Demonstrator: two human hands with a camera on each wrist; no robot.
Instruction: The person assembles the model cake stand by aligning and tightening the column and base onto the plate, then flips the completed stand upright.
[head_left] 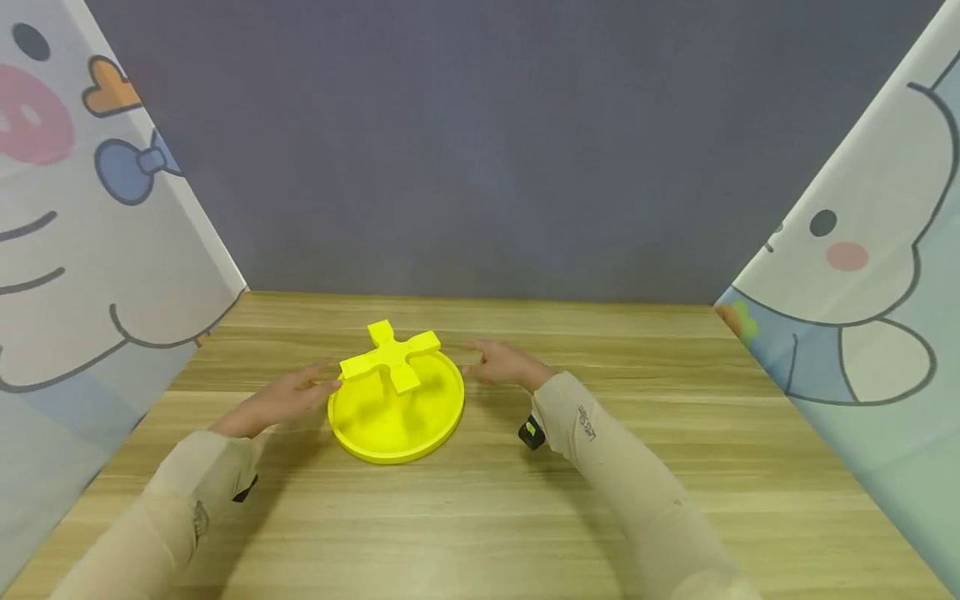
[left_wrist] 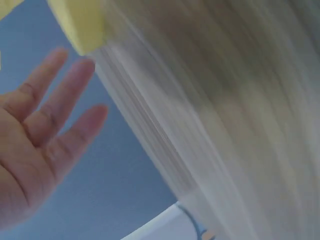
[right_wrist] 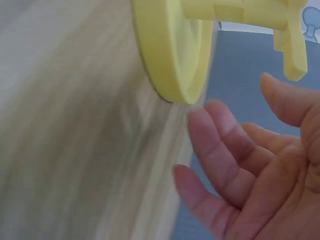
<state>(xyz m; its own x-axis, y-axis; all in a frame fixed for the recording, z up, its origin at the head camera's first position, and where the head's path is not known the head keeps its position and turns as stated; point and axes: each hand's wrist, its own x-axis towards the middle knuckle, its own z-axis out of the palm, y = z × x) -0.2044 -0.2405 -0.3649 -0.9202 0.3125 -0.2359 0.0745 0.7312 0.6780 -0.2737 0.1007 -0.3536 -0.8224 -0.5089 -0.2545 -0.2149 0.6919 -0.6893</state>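
Note:
A round yellow dish [head_left: 393,446] with a raised rim rests on the wooden table, left of centre. Above it stands a yellow cross-shaped top [head_left: 392,354]; the right wrist view shows a thick post [right_wrist: 240,10] joining the two. At the dish's left edge is my left hand [head_left: 281,402], its fingers extended and spread in the left wrist view. Beside the right edge, my right hand [head_left: 506,364] has loosely bent fingers and a raised thumb [right_wrist: 282,100]. Neither hand grips anything. Whether the fingertips touch the rim I cannot tell.
A wooden tabletop [head_left: 465,533] lies under everything. Behind it rises a dark grey-blue panel [head_left: 480,150]. Cartoon-printed sheets flank the table on the left [head_left: 67,275] and the right [head_left: 885,275]. Both forearms wear pale sleeves, with a black device [head_left: 532,433] at the right wrist.

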